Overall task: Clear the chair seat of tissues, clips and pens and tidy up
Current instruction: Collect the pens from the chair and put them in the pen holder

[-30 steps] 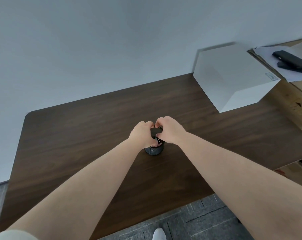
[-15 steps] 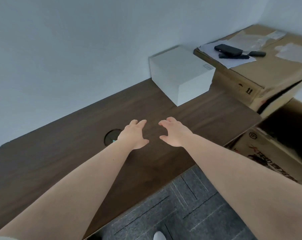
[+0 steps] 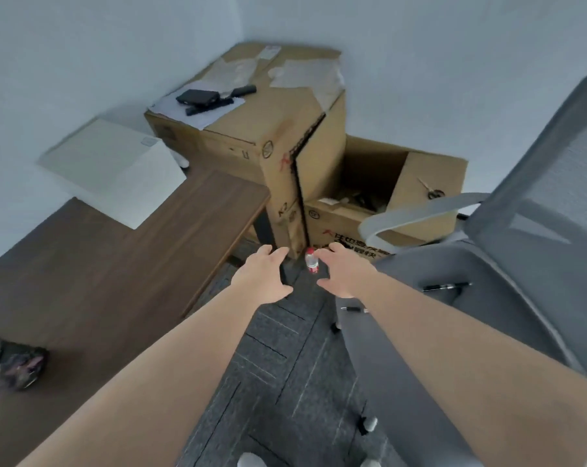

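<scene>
The grey chair seat [image 3: 460, 318] fills the right side, below its mesh backrest. A black pen [image 3: 446, 286] lies on the seat, and a second black pen [image 3: 354, 310] lies near the seat's left edge, partly hidden by my right forearm. My left hand [image 3: 261, 279] hovers open over the floor between desk and chair. Just left of the seat's front corner, my right hand [image 3: 344, 273] is also open and holds nothing. A dark mesh pot [image 3: 14, 364] with clips stands on the brown desk [image 3: 93, 284] at the far left.
A white box [image 3: 113, 170] sits on the desk's far end. Stacked cardboard boxes [image 3: 285, 143] fill the corner, one open. A small bottle [image 3: 312, 261] with a red cap stands on the grey carpet between my hands. The chair armrest [image 3: 416, 214] arches above the seat.
Both hands let go of the clips at the pot and opened. The view swung right from the desk to the chair, so the pot is now at the far left.
</scene>
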The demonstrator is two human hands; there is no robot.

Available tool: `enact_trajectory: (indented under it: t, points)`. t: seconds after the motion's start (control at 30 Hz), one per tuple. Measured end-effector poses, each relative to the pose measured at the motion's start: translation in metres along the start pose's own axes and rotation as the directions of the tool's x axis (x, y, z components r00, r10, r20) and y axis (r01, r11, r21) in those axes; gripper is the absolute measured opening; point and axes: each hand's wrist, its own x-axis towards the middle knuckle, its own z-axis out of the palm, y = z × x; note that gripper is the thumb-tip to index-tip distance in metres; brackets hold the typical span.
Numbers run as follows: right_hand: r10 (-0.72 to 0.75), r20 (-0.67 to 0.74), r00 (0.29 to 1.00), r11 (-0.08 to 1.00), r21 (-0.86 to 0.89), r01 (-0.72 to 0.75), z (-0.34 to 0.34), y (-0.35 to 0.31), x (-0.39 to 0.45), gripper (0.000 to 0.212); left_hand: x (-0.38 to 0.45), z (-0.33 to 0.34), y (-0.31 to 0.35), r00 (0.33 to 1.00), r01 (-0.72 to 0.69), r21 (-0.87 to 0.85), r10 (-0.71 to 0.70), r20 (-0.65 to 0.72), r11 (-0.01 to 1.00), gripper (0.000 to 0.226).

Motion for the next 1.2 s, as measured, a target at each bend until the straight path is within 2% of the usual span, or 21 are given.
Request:
enact_trajectory:
  t: [0.2,0.43,0.57,0.73,0.87,0.97,1.2]
  points:
    - [0.296,0.052,0.954,0.944,0.138,-0.3,0.017,0.146,-0.059,0.06,0.042,0.045,0.128,0.968,-0.213,0.074,0.2,0.152,0.974,0.073]
    - [0.54,0.149,0.828,0.776,0.293,-0.559,0.07,0.235,-0.113,0.05,0.091,0.097,0.198,0.922,-0.337,0.247,0.265,0.282,0.908,0.063]
    - [0.608,0.21,0.766,0.696,0.322,-0.641,0.105,0.253,-0.119,0.04,0.126,0.13,0.207,0.891,-0.406,0.333,0.288,0.351,0.851,0.055]
    - [0.636,0.273,0.721,0.629,0.357,-0.69,0.15,0.255,-0.094,0.033,0.162,0.174,0.191,0.869,-0.412,0.384,0.23,0.439,0.826,0.044]
    - [0.627,0.283,0.725,0.64,0.342,-0.687,0.171,0.249,-0.062,0.037,0.182,0.207,0.172,0.851,-0.426,0.411,0.203,0.484,0.806,0.05]
    - [0.637,0.235,0.734,0.682,0.271,-0.679,0.187,0.245,-0.045,0.03,0.191,0.224,0.166,0.839,-0.477,0.453,0.237,0.49,0.753,0.05]
    - [0.679,0.184,0.711,0.693,0.158,-0.703,0.213,0.249,-0.027,0.034,0.21,0.246,0.164,0.834,-0.528,0.46,0.332,0.441,0.714,0.036]
